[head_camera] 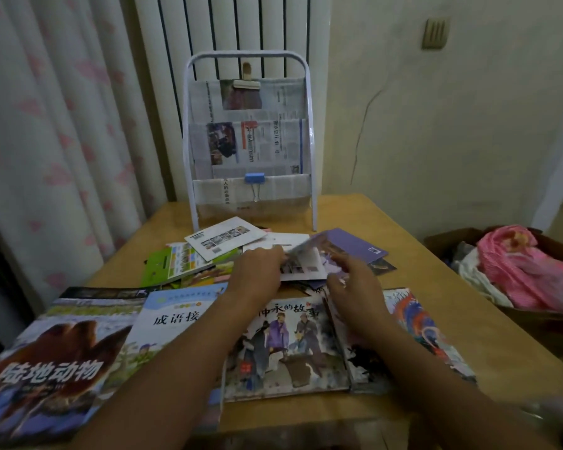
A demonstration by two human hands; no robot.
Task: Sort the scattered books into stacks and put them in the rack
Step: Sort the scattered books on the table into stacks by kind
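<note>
1. Nearest, big picture books (286,345) lie flat on the counter (436,264), apparently already sorted.
2. Left hand (257,274) pinches a thin booklet (301,263) from the scattered pile; right hand (355,284) hovers loosely curled, empty — likely ready to steady it.
3. Beyond the fingers (273,254), the rack (249,141) stands upright — newspaper-lined pockets facing the person.
</note>
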